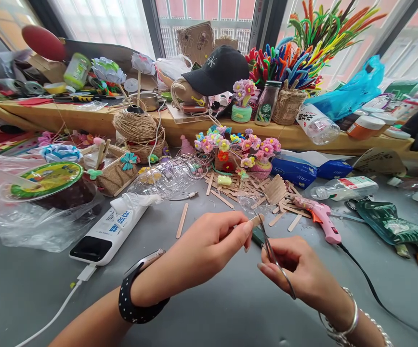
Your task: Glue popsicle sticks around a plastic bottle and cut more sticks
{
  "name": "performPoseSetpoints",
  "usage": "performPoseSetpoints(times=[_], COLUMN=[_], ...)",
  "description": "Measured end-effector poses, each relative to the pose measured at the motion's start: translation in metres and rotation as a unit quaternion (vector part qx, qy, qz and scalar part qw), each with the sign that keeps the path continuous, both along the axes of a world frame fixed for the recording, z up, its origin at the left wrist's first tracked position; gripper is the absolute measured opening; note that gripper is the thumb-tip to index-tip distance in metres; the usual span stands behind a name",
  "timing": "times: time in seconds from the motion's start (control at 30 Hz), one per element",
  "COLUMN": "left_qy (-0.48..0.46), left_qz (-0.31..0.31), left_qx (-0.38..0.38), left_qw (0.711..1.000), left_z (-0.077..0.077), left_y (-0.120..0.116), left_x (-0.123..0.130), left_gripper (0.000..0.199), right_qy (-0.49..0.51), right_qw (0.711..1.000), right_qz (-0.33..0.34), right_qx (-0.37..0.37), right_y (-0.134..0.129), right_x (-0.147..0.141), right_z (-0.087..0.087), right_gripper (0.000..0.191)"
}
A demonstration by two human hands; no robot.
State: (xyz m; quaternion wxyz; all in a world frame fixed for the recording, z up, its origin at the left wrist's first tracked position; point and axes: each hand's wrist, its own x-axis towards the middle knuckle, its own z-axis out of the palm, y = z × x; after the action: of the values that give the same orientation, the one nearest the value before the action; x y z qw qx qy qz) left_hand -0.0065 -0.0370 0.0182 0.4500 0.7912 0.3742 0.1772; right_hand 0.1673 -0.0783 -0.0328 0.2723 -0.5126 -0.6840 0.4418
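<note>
My left hand (209, 246) is closed, pinching a short wooden craft stick (256, 220) between thumb and fingers. Silver metal scissors (267, 241) are in my right hand (301, 267), with fingers around the handles. Their blades meet the stick's outer end; whether they cut into it I cannot tell. Beyond my hands lies a pile of loose craft sticks (227, 189), with a small panel of joined sticks (275, 189) on its right side. One single stick (182, 220) rests apart, left of the pile. Partly hidden behind the scissors is a dark green object (258, 236).
A pink glue gun (322, 220) lies right, its black cord running toward the front. At left are a white power bank (110, 231) with a cable and a lidded cup (50, 183) in plastic. Pipe-cleaner flowers (227, 144) stand behind the sticks, before a crowded ledge (183, 129).
</note>
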Motion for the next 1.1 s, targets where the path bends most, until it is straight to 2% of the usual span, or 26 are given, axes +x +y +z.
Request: performPoseSetpoints(times=[0.13, 0.23, 0.43, 0.67, 0.77, 0.97, 1.1], left_qy=[0.009, 0.015, 0.004, 0.010, 0.001, -0.027, -0.032], left_qz=[-0.010, -0.006, -0.002, -0.006, -0.001, 0.011, 0.007], left_qx=[0.008, 0.023, 0.026, 0.018, 0.014, 0.015, 0.012], left_qw=[1.000, 1.000, 1.000, 1.000, 1.000, 0.999, 0.999], left_z=[-0.0009, -0.0026, -0.0033, -0.0046, -0.0051, -0.0071, -0.0083], left_y=[-0.0009, -0.0002, 0.0020, -0.0001, -0.0006, -0.0011, -0.0044], left_x=[0.0010, 0.0019, 0.0015, 0.0034, 0.0050, 0.0074, 0.0093], left_gripper=[0.032, 0.031, 0.032, 0.031, 0.031, 0.029, 0.028], right_qy=[0.044, 0.055, -0.012, 0.061, 0.048, -0.012, -0.002], right_qw=[0.998, 0.997, 1.000, 0.996, 0.998, 0.999, 1.000], right_qz=[0.024, 0.016, -0.028, 0.016, 0.004, -0.043, 0.002], right_qx=[-0.041, -0.058, -0.005, -0.064, -0.052, 0.022, 0.010], right_y=[-0.0003, -0.0004, 0.0024, 0.0013, 0.0012, 0.0022, 0.0017], right_x=[0.0035, 0.0032, 0.0006, 0.0027, 0.0021, -0.0006, 0.0043], right_z=[-0.0006, -0.0021, -0.0041, -0.0009, -0.0017, -0.0035, -0.0007], right_gripper=[0.042, 0.040, 0.036, 0.038, 0.037, 0.036, 0.036])
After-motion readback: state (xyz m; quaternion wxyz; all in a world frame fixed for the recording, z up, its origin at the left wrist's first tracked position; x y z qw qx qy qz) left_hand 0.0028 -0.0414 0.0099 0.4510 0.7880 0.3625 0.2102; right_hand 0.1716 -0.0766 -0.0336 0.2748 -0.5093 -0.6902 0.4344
